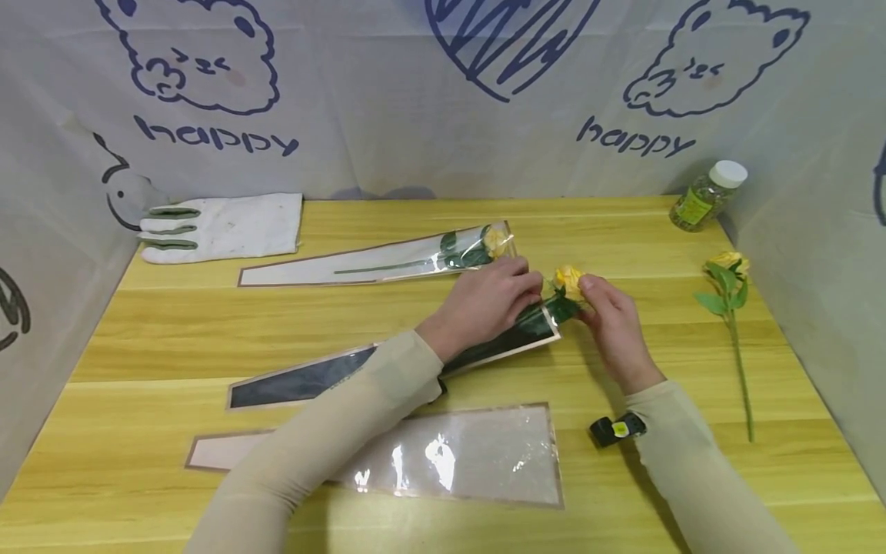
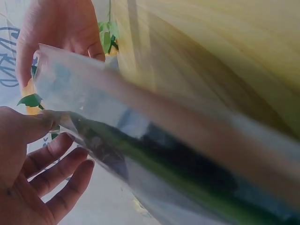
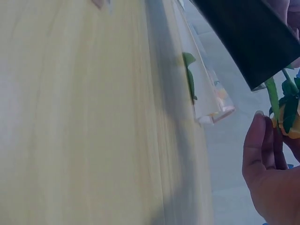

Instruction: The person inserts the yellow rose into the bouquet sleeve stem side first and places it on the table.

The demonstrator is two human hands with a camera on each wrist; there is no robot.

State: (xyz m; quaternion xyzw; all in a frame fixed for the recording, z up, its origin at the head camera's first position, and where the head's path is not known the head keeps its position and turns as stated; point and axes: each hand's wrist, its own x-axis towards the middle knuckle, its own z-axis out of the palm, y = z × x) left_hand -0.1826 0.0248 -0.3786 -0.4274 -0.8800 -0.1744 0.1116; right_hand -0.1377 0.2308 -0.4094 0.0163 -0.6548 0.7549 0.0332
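My left hand (image 1: 487,300) pinches the open end of a long black-backed clear flower sleeve (image 1: 301,377); in the left wrist view its thumb (image 2: 28,123) meets the film's edge while the other fingers are spread. My right hand (image 1: 616,327) holds a yellow artificial rose (image 1: 569,278) by its head, just outside the sleeve's mouth. In the right wrist view, fingers curl around the rose (image 3: 288,119), and green leaves hang beside the black sleeve (image 3: 253,35). The stem runs inside the sleeve, as a blurred green line in the left wrist view.
Behind lies a white sleeve (image 1: 298,265) with a yellow rose (image 1: 494,241) inside. A pale sleeve (image 1: 484,454) lies in front. To the right are a loose yellow rose (image 1: 730,308) and a white-capped bottle (image 1: 706,196). A white glove (image 1: 235,227) rests at the back left.
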